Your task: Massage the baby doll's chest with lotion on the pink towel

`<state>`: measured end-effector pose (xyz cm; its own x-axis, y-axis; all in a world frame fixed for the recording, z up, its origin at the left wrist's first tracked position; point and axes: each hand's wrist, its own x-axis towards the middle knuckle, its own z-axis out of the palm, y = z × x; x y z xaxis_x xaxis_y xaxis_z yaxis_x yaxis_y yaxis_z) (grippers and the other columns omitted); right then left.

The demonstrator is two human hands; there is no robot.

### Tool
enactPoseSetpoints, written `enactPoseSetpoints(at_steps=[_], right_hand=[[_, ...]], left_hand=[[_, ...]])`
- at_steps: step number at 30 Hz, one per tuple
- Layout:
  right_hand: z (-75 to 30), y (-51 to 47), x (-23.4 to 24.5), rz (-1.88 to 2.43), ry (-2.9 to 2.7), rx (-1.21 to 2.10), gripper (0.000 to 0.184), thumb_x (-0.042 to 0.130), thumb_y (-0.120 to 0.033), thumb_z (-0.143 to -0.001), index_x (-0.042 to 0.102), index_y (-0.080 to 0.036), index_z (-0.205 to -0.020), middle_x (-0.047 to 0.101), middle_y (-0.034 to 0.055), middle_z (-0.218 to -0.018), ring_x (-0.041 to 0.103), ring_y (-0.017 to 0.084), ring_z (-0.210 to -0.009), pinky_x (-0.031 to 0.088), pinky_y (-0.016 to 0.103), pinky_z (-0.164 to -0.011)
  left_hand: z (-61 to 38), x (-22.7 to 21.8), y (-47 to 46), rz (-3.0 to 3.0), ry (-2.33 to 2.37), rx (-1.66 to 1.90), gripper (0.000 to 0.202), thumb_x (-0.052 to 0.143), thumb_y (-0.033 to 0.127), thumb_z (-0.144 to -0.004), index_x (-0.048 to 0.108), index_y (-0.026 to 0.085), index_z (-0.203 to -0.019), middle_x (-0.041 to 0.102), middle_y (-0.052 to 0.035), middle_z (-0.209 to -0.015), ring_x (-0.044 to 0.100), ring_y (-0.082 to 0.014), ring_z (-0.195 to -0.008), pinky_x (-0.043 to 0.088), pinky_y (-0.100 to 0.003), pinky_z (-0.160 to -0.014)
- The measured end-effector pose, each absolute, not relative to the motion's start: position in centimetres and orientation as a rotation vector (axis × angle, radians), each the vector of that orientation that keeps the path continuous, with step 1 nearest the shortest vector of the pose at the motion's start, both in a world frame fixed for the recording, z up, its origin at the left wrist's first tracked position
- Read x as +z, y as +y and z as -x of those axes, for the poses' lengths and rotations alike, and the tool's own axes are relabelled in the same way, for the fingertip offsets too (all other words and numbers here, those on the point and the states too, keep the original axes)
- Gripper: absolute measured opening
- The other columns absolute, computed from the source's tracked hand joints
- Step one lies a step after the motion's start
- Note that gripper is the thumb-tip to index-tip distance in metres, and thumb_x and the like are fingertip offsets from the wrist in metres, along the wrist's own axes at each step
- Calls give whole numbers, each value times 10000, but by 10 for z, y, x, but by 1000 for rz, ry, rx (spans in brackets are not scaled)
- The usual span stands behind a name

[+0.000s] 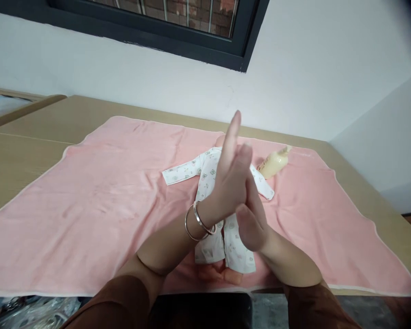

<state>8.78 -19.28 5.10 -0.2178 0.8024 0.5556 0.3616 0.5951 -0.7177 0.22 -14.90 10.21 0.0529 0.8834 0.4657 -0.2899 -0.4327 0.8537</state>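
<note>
Palms of left hand (230, 183) and right hand (254, 218) press together mid-frame, fingers straight, holding nothing, above clothed doll (208, 176) on pink towel (106, 196).

Field count:
- Bare hands: two, the left hand (231, 180) and the right hand (251, 224).
- Thin silver metal bangles (200, 222): two.
- Pink terry-cloth towel (106, 196): one.
- Doll in white printed cotton romper (208, 176): one.
- Cream plastic bottle (275, 163): one.
- Light wooden table (27, 155): one.
- Dark-framed window (178, 32): one.

White wall (311, 68), dark-framed window (178, 18)
</note>
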Motion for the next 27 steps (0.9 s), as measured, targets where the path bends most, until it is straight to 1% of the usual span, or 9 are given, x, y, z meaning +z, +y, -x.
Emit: enactPoseSetpoints(at_steps=[2,5,8,11,16,18,20,24,27], right_hand=[[-85,-194,57,895,-1779,601,701,400,-650,-1039,280,-377,-1673,435,-2,-1686,329,278,-1605,366,529,-1305],[-92,-191,70,924,-1704,703,545,487,-569,-1048,507,-382,-1559,577,8,-1581,504,275,-1502,446,507,-1249],[-110,-174,77,1023,-1557,805,425,524,-559,-1027,738,-301,-1289,792,51,-1238,743,287,-1185,600,498,-1056],[-126,-141,69,1215,-1429,703,371,540,-474,-988,781,-235,-1138,826,56,-952,790,279,-958,636,492,-938],[-127,-82,20,1308,-1725,314,416,541,-275,-913,738,-197,-1272,726,118,-1390,637,270,-1359,449,494,-1206],[-125,-66,1,1226,-1992,293,436,591,-280,-908,717,-186,-1315,631,142,-1518,517,268,-1491,320,509,-1288],[-126,-55,-11,1207,-2182,291,407,578,-317,-962,712,-188,-1324,634,157,-1511,484,276,-1517,212,562,-1317],[-134,-44,-21,1359,-2198,246,481,455,-396,-1052,638,-160,-1429,509,197,-1613,392,299,-1574,217,603,-1300],[-133,-45,-24,1649,-2056,172,619,331,-421,-1086,491,-41,-1546,391,267,-1665,322,336,-1603,250,594,-1292]], left_hand=[[-2,95,-130,-1381,648,1646,546,308,537,-1108,340,357,-1622,317,57,-1746,216,-237,-1652,254,-422,-1353],[-2,86,-106,-1348,774,1692,512,283,528,-1111,438,346,-1564,395,21,-1709,282,-234,-1633,299,-431,-1332],[1,79,-84,-1343,823,1672,537,249,560,-1107,550,305,-1471,515,-23,-1629,401,-230,-1578,348,-440,-1303],[8,70,-60,-1329,933,1627,558,258,597,-1098,616,288,-1394,599,-51,-1550,496,-238,-1510,406,-446,-1259],[17,38,-15,-1240,1151,1447,597,289,605,-1081,686,192,-1251,742,-138,-1311,674,-257,-1284,510,-425,-1135],[13,20,-2,-1217,1142,1368,647,218,586,-1086,677,146,-1204,759,-167,-1242,722,-234,-1171,549,-378,-1051],[8,4,5,-1207,1157,1303,610,235,545,-1087,678,125,-1111,763,-187,-1200,735,-225,-1107,556,-346,-1001],[0,-16,8,-1346,1233,1388,473,358,472,-1072,691,159,-952,780,-153,-1125,714,-230,-1109,504,-335,-1043],[-1,-24,9,-1342,1269,1421,471,347,428,-1078,710,164,-934,792,-132,-1093,718,-224,-1092,501,-331,-1037]])
